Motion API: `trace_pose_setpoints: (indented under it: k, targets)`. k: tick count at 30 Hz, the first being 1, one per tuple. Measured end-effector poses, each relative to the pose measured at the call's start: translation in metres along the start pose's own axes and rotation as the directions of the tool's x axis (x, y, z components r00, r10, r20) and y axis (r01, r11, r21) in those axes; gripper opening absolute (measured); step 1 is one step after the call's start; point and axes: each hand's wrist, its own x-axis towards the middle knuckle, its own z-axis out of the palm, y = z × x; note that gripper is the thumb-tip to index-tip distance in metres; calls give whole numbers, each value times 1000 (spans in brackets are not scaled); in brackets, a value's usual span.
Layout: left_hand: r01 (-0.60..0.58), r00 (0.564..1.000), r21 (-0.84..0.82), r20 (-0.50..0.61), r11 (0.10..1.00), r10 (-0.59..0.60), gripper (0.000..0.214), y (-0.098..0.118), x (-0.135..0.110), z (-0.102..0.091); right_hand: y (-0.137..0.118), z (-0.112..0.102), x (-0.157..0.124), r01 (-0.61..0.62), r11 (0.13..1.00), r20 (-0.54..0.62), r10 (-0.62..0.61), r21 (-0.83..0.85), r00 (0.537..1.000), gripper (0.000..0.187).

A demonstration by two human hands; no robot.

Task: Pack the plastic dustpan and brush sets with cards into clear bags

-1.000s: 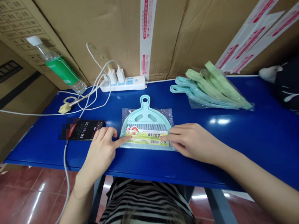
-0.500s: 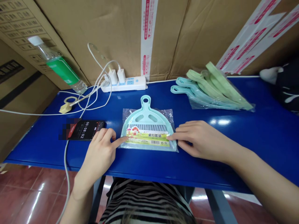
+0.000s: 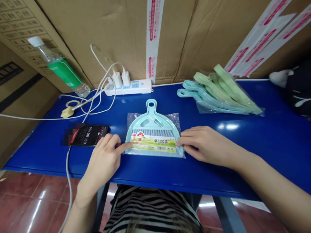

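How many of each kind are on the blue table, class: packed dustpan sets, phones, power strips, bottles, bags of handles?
Packed dustpan set: 1
Phone: 1
Power strip: 1
Bottle: 1
Bag of handles: 1
Total: 5

A phone (image 3: pixel 89 135), a power strip (image 3: pixel 131 87), a leaning water bottle (image 3: pixel 59 68) and bagged dustpans (image 3: pixel 218 92) sit on the blue table (image 3: pixel 267 142).

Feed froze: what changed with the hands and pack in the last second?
Both hands slid outward along the pack: the right hand off the label to its right edge, the left hand back to its left edge. Phone timer ticked on. Pack and power strip stayed put.
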Motion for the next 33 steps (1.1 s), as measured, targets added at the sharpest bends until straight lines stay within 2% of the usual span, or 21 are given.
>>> trace_pose_setpoints:
  k: [9,18,26,33]
  targets:
    - [-17,1000,19,14,1000,17,37,8,-1,0,1,-2,-1,-7,1000,7,7,15,1000,30]
    - [-26,987,49,-156,998,34,34,7,-4,13,2,-6,0,-15,992,-19,17,128,1000,27]
    - [-34,986,57,-164,998,43,33,7,-8,13,0,-2,-1,-2,998,-76,7,71,997,28]
    - [-19,986,60,-162,998,28,34,7,-8,13,-8,0,3,82,996,-146,-75,41,986,32]
